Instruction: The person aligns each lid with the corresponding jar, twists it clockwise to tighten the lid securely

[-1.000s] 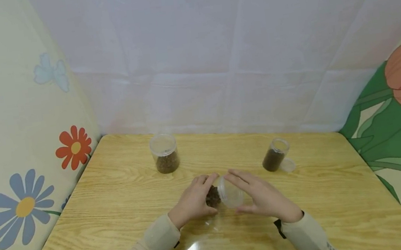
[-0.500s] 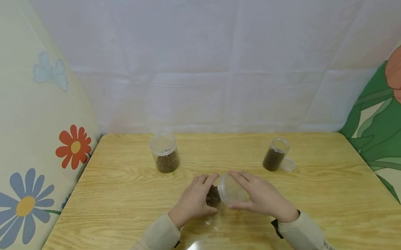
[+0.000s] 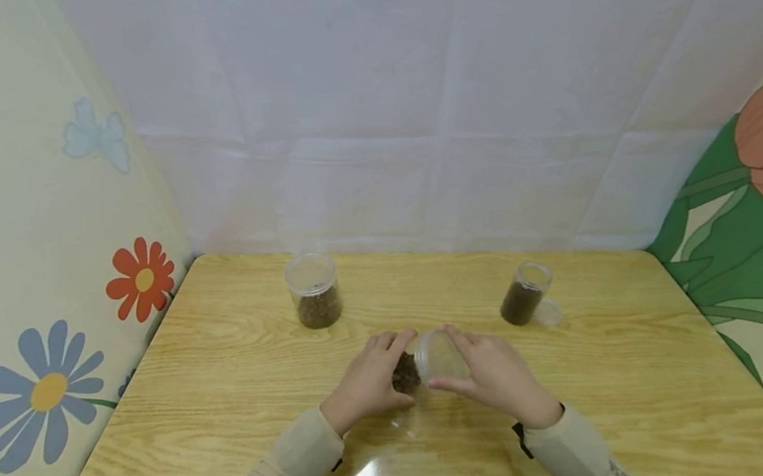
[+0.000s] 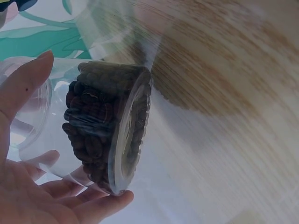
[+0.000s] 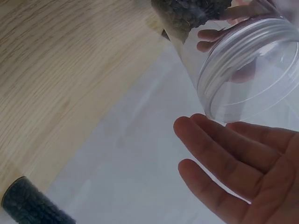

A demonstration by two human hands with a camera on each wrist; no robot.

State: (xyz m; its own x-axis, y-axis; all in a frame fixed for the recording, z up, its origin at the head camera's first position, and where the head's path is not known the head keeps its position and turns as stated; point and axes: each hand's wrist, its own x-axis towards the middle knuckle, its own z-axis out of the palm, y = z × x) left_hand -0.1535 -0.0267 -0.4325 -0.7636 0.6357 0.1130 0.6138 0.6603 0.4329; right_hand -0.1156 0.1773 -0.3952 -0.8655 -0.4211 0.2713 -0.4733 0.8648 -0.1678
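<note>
My left hand (image 3: 370, 378) grips a clear jar of dark beans (image 4: 103, 121), its fingers below and thumb above in the left wrist view. The jar is tilted, its mouth end towards my right hand. A clear round lid (image 3: 439, 359) covers that end. My right hand (image 3: 501, 374) holds this lid, with thumb on the near edge and fingers on the far edge in the head view. In the right wrist view its fingertips (image 5: 187, 125) sit right at the lid's rim; the thumb is out of that view.
A lidded jar with brown contents (image 3: 318, 301) stands at the back left of the wooden table (image 3: 228, 384). A narrower dark-filled jar (image 3: 523, 298) stands at the right, with a small clear lid (image 3: 548, 313) beside it. A white cloth (image 3: 366, 113) hangs behind.
My right hand has turned about the lid: its thumb has moved left and away from me along the edge, and its fingers slightly right. The left hand and the jar stay put.
</note>
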